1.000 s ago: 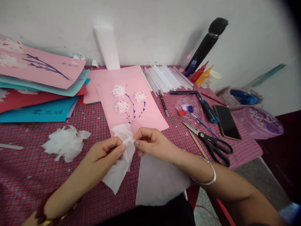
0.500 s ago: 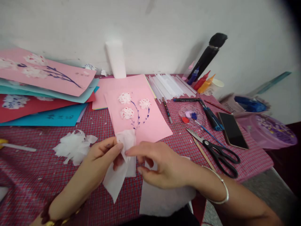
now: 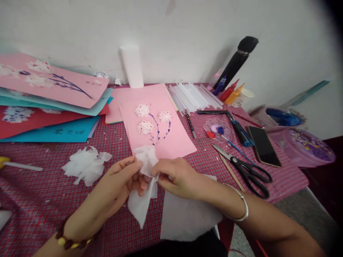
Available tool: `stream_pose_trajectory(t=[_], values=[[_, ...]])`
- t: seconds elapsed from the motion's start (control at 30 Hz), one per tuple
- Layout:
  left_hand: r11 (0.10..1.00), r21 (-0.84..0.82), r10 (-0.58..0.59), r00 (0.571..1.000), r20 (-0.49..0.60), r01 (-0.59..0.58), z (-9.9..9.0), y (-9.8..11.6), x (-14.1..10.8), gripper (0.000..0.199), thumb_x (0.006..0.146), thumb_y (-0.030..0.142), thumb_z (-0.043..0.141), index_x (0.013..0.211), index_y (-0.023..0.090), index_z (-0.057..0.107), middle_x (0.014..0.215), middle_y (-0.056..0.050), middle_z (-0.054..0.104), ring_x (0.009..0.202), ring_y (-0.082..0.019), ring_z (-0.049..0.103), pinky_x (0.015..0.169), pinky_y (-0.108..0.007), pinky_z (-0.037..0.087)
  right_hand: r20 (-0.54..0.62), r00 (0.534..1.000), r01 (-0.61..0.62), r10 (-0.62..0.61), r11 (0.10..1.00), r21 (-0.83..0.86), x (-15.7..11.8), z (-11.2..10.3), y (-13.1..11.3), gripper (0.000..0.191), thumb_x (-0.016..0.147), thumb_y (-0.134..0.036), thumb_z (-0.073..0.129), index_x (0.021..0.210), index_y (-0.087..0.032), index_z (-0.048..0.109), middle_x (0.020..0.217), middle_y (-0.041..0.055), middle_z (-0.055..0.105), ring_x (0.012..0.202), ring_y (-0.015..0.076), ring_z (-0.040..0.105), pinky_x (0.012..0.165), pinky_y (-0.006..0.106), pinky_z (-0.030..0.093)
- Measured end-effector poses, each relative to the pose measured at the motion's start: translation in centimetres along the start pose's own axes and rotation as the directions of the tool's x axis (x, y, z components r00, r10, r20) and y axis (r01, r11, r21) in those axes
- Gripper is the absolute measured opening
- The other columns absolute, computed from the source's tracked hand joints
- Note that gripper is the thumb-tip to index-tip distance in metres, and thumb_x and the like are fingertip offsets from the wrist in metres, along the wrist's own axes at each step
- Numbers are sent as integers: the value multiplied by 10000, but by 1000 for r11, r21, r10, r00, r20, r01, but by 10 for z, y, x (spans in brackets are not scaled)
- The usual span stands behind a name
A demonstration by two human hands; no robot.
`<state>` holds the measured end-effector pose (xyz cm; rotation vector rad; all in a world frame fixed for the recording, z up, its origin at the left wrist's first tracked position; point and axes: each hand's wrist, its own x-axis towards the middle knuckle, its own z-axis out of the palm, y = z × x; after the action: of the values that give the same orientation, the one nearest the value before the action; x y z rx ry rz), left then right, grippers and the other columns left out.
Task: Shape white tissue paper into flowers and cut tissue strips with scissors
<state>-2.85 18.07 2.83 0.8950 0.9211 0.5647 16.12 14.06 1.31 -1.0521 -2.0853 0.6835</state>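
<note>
White tissue paper (image 3: 140, 205) hangs between my two hands, bunched at the top with a long pointed end dangling below. My left hand (image 3: 125, 175) pinches it from the left, thumb on top. On the other side, my right hand (image 3: 178, 176) grips a fold of the same tissue between thumb and fingers. Just beyond them lies a pink sheet (image 3: 177, 142) bearing three white, red-specked flower heads and dark blue stems. A crumpled white tissue flower (image 3: 85, 166) rests left of my left hand. Under my right forearm is a flat white tissue sheet (image 3: 187, 217).
Black-handled scissors (image 3: 241, 169), a phone (image 3: 264, 146), a box cutter (image 3: 241, 132) and a paint palette (image 3: 217, 128) lie to the right. White glue sticks (image 3: 193, 98) are piled at the back. Stacked coloured cards (image 3: 66, 125) fill the left; a pink basin (image 3: 308, 150) stands far right.
My right hand has closed on the tissue, where before its index finger pointed at it with the others loosely apart. The tissue is now more gathered and its dangling end has shifted right.
</note>
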Motion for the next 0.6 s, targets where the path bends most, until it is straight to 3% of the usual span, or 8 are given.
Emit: stream_pose_trajectory(t=[0.07, 0.13, 0.2, 0.27, 0.33, 0.4, 0.5, 0.6], values=[[984, 151, 105, 992, -64, -95, 1, 5, -3, 285, 795, 385, 616, 603, 188, 541, 499, 25, 548, 424, -96, 482, 400, -193, 375, -41, 999, -30, 31, 999, 32, 1, -2, -1, 113, 837, -112, 492, 886, -191, 556, 764, -7, 628, 622, 91, 563, 591, 203, 431], [861, 424, 364, 922, -129, -281, 2, 10, -10, 241, 809, 324, 602, 613, 202, 533, 565, 30, 543, 464, -93, 471, 430, -197, 381, -64, 996, -49, 53, 997, 67, 2, -4, -1, 108, 833, -114, 493, 874, -191, 559, 760, -9, 625, 609, 89, 559, 582, 201, 435], [582, 690, 652, 754, -81, -429, -1, 13, -17, 50, 785, 235, 630, 767, 227, 584, 814, 4, 628, 622, -118, 557, 555, -220, 459, -67, 996, -58, 63, 995, 79, 2, -6, -1, 124, 827, -104, 486, 875, -191, 561, 773, -5, 630, 615, 90, 563, 587, 204, 441], [268, 826, 761, 634, 133, -495, -6, 12, -23, 282, 758, 162, 646, 1013, 265, 585, 1141, -32, 616, 912, -181, 615, 772, -278, 501, -56, 997, -49, 53, 997, 66, 2, -7, -1, 147, 815, -89, 482, 888, -187, 563, 789, 4, 637, 634, 97, 569, 600, 210, 446], [43, 833, 651, 648, 396, -552, -10, 8, -24, 459, 779, 115, 612, 1200, 278, 526, 1284, -55, 567, 1125, -223, 567, 930, -320, 461, -36, 999, -28, 30, 998, 49, 2, -9, -1, 156, 808, -79, 482, 893, -179, 565, 784, 10, 640, 650, 105, 576, 613, 217, 448], [-49, 807, 512, 679, 527, -589, -10, 4, -22, 527, 819, 100, 567, 1303, 278, 456, 1268, -59, 589, 1142, -210, 572, 952, -308, 452, -24, 1000, -17, 19, 998, 54, 1, -9, -1, 152, 807, -76, 484, 885, -174, 570, 773, 12, 642, 664, 110, 583, 627, 220, 449], [-70, 824, 546, 670, 503, -562, -3, 4, -15, 416, 853, 135, 549, 1243, 262, 481, 1083, -41, 672, 940, -174, 652, 831, -263, 496, -28, 999, -42, 45, 994, 100, 1, -10, 0, 148, 813, -81, 497, 878, -178, 587, 771, 6, 653, 661, 105, 584, 629, 211, 446], [-48, 817, 603, 635, 483, -575, 3, 8, -8, 172, 858, 154, 539, 1006, 238, 568, 880, -19, 691, 769, -159, 665, 714, -243, 507, -17, 996, -80, 83, 988, 129, 1, -11, 1, 132, 826, -100, 520, 892, -176, 605, 761, 0, 653, 631, 97, 573, 610, 203, 440]])
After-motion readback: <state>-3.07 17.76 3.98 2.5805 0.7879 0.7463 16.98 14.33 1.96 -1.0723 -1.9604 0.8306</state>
